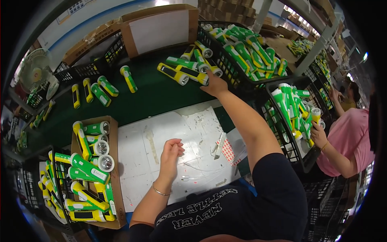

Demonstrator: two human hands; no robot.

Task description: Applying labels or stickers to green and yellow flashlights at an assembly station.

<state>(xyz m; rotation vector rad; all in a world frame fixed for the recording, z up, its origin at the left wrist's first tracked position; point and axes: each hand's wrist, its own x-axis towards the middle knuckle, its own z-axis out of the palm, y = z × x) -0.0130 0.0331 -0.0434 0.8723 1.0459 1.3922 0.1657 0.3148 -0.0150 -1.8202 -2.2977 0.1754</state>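
Right hand: the right hand (214, 85) is stretched far forward over the dark green counter (153, 94), fingers curled down onto the yellow-and-green plastic flashlight (192, 75) at the near edge of a loose cluster; it looks to be closing on that one, though the fingertips are hidden under the hand, so I cannot tell whether the grip is complete.
Left hand: the left hand (170, 155) rests low over the scuffed white work mat (161, 149), fingers loosely bent and half-curled, holding nothing.
Flashlight cluster: several flashlights lie on their sides just in front of the black wire basket (229, 68), probably tipped out there so each can be picked singly without digging.
Basket supply: the basket is heaped with green-and-white flashlights (246, 50), within arm's reach at the right front.
Carton at left: an open brown cardboard box (115, 169) beside the mat holds flashlights laid in rows with lens ends facing one way, apparently a neat packing order.
Loose row: four more flashlights (100, 90) lie apart on the counter to the far left, near a small desk fan (34, 72).
Mat items: a thin white cable (201, 171) and a small white strip (219, 144) lie on the mat, near the right forearm.
Neighbour: a person in a pink shirt (348, 139) stands at the right, one hand at a second black basket (290, 133) of flashlights.
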